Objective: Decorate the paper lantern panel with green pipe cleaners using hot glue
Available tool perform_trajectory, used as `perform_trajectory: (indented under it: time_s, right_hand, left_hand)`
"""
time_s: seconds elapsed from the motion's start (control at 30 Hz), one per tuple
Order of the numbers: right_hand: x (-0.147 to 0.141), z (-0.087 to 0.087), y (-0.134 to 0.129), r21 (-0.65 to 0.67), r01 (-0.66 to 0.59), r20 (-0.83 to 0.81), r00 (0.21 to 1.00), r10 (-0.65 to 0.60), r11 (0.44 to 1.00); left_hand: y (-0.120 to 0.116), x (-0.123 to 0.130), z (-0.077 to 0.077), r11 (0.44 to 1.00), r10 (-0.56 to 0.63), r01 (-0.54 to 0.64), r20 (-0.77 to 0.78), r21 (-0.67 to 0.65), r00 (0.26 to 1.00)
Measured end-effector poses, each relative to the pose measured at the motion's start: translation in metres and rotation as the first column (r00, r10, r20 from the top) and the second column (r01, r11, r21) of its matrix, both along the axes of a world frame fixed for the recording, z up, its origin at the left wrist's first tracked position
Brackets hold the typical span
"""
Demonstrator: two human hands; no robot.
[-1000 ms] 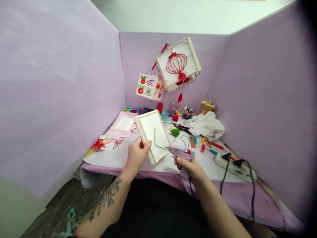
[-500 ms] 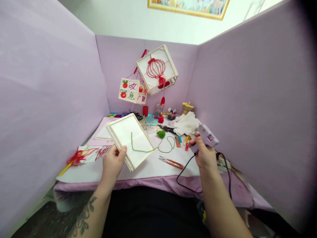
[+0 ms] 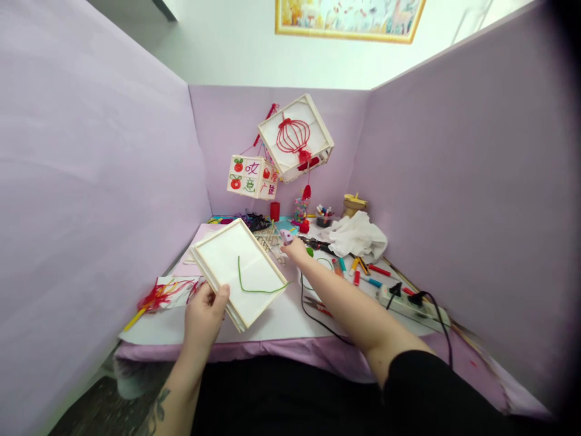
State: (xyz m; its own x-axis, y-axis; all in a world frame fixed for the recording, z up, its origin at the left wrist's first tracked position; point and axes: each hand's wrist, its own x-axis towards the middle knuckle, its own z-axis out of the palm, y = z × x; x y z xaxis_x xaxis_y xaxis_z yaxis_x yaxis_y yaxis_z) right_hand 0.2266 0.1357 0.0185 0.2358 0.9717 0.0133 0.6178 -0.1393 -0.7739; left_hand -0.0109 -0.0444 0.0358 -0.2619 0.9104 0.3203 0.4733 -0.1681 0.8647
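Note:
My left hand (image 3: pixel 206 315) grips the lower left edge of a white panel box with a pale wooden frame (image 3: pixel 227 260), held tilted above the table. A bent green cord (image 3: pixel 261 291) lies across its white face, its right end reaching past the frame. My right hand (image 3: pixel 295 249) is stretched out to the middle of the table, beyond the box's right corner, closed on a small lilac corded device (image 3: pixel 287 235). The device's black cable (image 3: pixel 318 321) hangs toward the table's front. A green yarn ball (image 3: pixel 310 251) is partly hidden behind my right forearm.
Red-handled snips (image 3: pixel 318 306) lie under the right forearm. A power strip (image 3: pixel 415 309), markers (image 3: pixel 379 270) and crumpled white cloth (image 3: pixel 358 235) are on the right. Two decorated lanterns (image 3: pixel 297 139) (image 3: pixel 253 177) hang at the back. Red yarn (image 3: pixel 157 295) lies at left.
My right hand has moved left and forward with the lilac device, from the right side to the table's middle. My left hand still holds the box. The view has shifted slightly.

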Motion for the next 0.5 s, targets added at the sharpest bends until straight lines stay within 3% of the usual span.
perform_trajectory:
  time_s: [0.17, 0.3, 0.5]
  right_hand:
    - [-0.018, -0.013, 0.039, -0.122, 0.070, 0.148, 0.988, -0.051, 0.990]
    - [-0.022, -0.021, 0.052, -0.191, 0.110, 0.218, 0.974, -0.067, 0.975]
    - [-0.010, -0.028, 0.062, -0.273, 0.073, 0.293, 0.956, 0.011, 0.959]
  left_hand:
    - [-0.003, -0.004, -0.006, 1.000, -0.012, 0.012, 0.045, -0.017, 0.999]
    - [-0.005, -0.009, -0.009, 0.999, 0.002, 0.001, 0.083, -0.034, 0.997]
    - [-0.006, -0.008, -0.011, 0.999, -0.005, 0.009, 0.097, -0.039, 0.995]
